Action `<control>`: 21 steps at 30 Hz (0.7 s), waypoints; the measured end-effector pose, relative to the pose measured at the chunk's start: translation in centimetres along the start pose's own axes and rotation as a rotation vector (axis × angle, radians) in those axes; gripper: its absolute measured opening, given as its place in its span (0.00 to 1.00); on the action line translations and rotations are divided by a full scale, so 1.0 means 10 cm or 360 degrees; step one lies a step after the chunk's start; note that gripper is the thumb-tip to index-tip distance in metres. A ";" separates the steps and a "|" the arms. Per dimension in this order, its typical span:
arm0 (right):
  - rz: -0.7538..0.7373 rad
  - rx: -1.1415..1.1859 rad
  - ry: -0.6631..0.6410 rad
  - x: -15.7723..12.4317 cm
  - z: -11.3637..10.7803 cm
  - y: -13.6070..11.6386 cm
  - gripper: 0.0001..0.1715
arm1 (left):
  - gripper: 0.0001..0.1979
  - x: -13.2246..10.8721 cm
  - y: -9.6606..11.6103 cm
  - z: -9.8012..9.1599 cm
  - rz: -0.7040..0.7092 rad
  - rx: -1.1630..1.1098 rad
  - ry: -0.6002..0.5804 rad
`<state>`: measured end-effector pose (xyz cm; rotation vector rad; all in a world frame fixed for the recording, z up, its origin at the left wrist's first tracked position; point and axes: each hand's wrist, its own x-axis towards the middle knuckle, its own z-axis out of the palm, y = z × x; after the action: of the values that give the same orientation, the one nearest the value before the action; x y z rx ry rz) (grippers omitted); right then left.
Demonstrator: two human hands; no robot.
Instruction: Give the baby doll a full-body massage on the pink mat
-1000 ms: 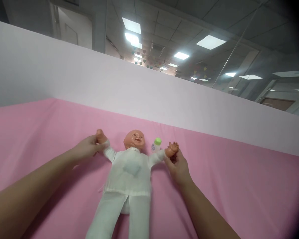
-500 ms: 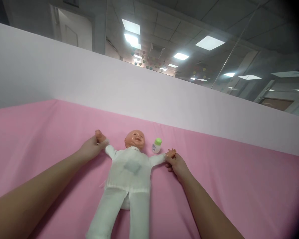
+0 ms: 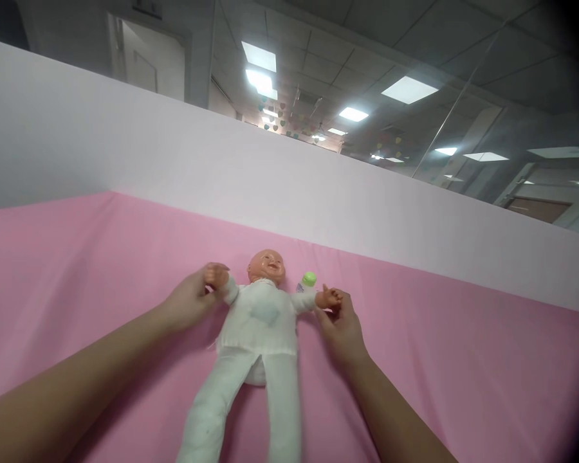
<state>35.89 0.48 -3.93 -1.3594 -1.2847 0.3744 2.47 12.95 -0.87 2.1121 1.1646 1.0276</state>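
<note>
A baby doll [image 3: 258,328] with a white cloth body and a smooth plastic head lies on its back, its feet toward me. My left hand [image 3: 193,301] is closed around the doll's hand and wrist at the left. At the right, my right hand [image 3: 341,328] grips the doll's other wrist, with the small plastic fingers showing above my own. Both doll arms are bent slightly up off the surface. Just behind the doll's right-side arm stands a small baby bottle [image 3: 309,280] with a green cap, its lower part hidden by that arm.
Pink sheeting [image 3: 439,360] with soft folds covers the surface under the doll. A white partition wall [image 3: 270,173] rises along the back edge. Above it are glass, ceiling lights and a white door [image 3: 147,61].
Both doll arms have been drawn inward and raised, the left one clearly more. My hands came closer together with them. The doll's arm now covers part of the bottle.
</note>
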 end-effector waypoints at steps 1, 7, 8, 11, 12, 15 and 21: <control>-0.0099 -0.0067 -0.0110 -0.03 0.04 -0.06 0.25 | 0.21 -0.04 0.08 0.01 0.0099 -0.0015 -0.0129; -0.0818 -0.0571 -0.0557 -0.11 0.25 -0.22 0.22 | 0.24 -0.09 0.17 0.08 0.0576 0.0165 -0.0616; -0.0841 -0.0596 -0.0573 -0.11 0.27 -0.22 0.23 | 0.25 -0.08 0.15 0.08 0.0610 0.0192 -0.0634; -0.0831 -0.0609 -0.0559 -0.10 0.29 -0.18 0.24 | 0.25 -0.08 0.12 0.09 0.0641 0.0215 -0.0625; -0.0807 -0.0601 -0.0533 -0.10 0.29 -0.17 0.24 | 0.24 -0.08 0.12 0.10 0.0611 0.0194 -0.0602; -0.0585 -0.0509 -0.0395 -0.06 0.24 -0.13 0.24 | 0.21 -0.07 0.11 0.11 0.0328 0.0024 -0.0426; 0.0068 -0.0090 -0.0021 0.11 0.05 0.07 0.39 | 0.23 0.13 -0.18 0.08 -0.0400 -0.0439 0.0173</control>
<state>36.20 1.82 -4.12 -1.4361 -1.2873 0.3795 2.69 14.93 -2.20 1.6692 1.2250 1.1232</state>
